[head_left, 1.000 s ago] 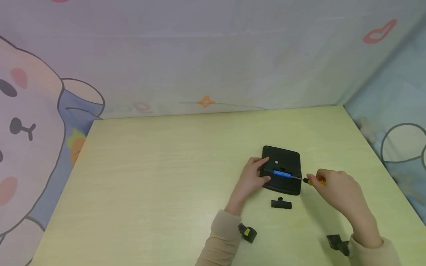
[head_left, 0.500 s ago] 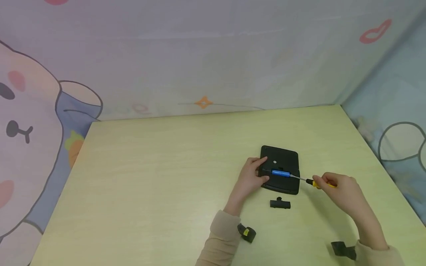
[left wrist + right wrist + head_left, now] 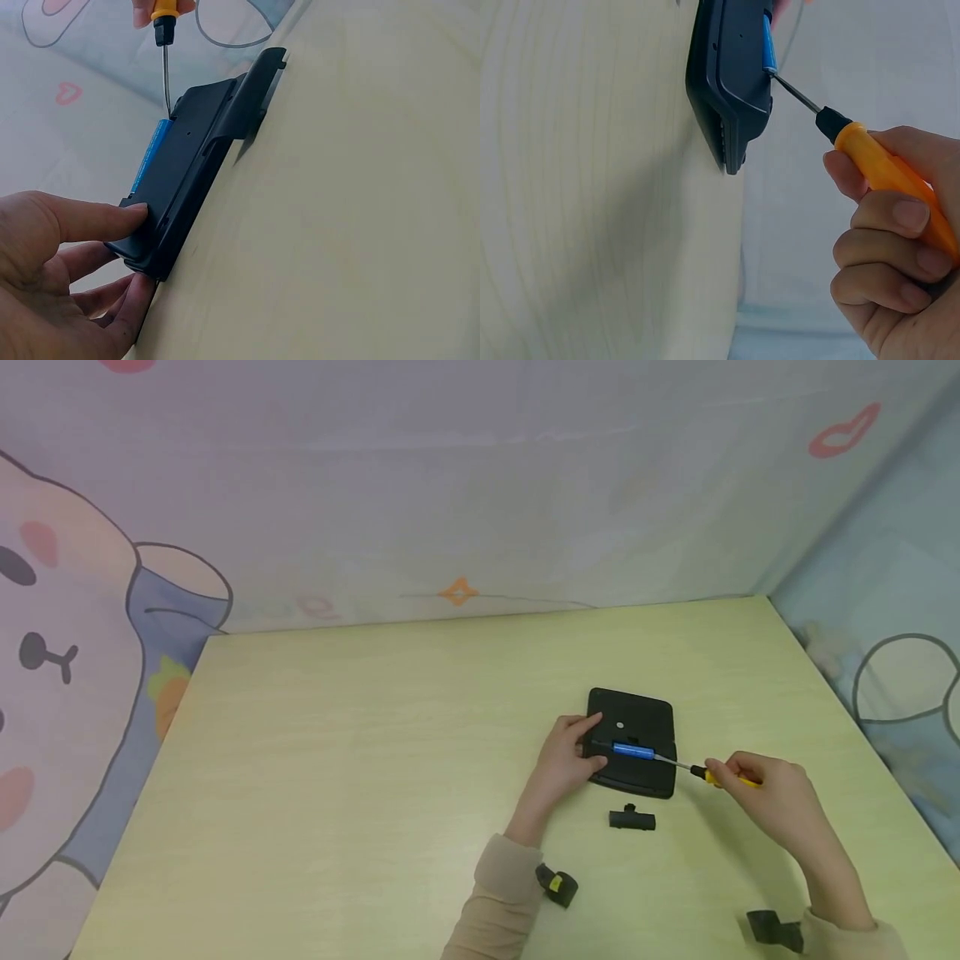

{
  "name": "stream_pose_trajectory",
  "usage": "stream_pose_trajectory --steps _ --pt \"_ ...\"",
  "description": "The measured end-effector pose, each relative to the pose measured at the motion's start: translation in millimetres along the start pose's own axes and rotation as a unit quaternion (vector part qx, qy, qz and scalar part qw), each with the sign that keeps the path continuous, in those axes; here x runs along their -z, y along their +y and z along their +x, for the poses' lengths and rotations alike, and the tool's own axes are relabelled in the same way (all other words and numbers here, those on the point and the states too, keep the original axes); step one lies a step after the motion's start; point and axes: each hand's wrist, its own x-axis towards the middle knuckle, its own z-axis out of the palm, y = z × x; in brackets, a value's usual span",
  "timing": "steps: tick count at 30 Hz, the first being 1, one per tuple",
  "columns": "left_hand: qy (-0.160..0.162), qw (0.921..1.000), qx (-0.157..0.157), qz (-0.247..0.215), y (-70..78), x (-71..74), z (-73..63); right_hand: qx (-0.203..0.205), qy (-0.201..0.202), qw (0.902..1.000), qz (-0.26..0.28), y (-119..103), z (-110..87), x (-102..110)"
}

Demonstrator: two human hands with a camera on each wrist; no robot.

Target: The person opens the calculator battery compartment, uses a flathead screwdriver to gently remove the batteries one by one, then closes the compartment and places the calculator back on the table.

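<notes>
A black calculator (image 3: 648, 718) lies back side up at the right of the table, its battery slot uncovered with a blue battery (image 3: 633, 751) inside. My left hand (image 3: 562, 760) grips its left edge; in the left wrist view the thumb lies on top and other fingers reach below the edge. My right hand (image 3: 780, 797) holds a screwdriver (image 3: 889, 165) by its yellow handle, fingers curled round it in the right wrist view. The screwdriver's tip meets the battery's right end. The removed battery cover (image 3: 632, 820) lies in front of the calculator.
The pale wooden table (image 3: 337, 760) stretches away to the left. A printed cloth (image 3: 480, 485) hangs along its back and sides. A black wrist mount (image 3: 558, 887) sits at the left cuff, another black mount (image 3: 772, 930) at the right cuff.
My right hand has shifted right and slightly toward me with the screwdriver, showing more of its shaft. The left hand keeps its hold, and the battery remains in the slot.
</notes>
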Motion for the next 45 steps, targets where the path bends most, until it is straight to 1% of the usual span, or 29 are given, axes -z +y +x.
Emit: stream_pose_trajectory --steps 5,20,23,28,31,35,38,45 --pt "0.002 1.0000 -0.006 0.005 -1.8 -1.3 1.3 0.003 0.005 1.0000 0.001 2 -0.8 -2" --pt "0.004 1.0000 -0.005 0.000 -2.3 -1.8 1.0 -0.005 0.007 0.9998 0.015 0 -3.2 -1" --pt "0.004 1.0000 -0.003 -0.002 -1.9 -1.8 0.7 -0.013 -0.003 0.9994 0.031 4 -2.3 -2" --pt "0.006 1.0000 0.000 0.001 -0.8 -1.3 0.4 -0.038 -0.034 0.9956 0.078 14 0.0 -5" --pt "0.006 1.0000 -0.004 0.004 -1.1 -1.5 -0.1 -0.057 -0.057 0.9901 0.115 19 0.0 -6" --pt "0.005 0.9999 -0.007 0.007 -1.9 -1.4 -0.8 -0.075 -0.078 0.9824 0.152 23 -1.2 -7" --pt "0.005 0.9999 -0.006 0.008 -2.1 -0.8 -0.8 -0.082 -0.079 0.9797 0.165 24 -1.3 -7" --pt "0.004 0.9999 -0.006 0.008 -3.8 0.8 -0.2 -0.083 -0.073 0.9781 0.176 23 0.3 -8"
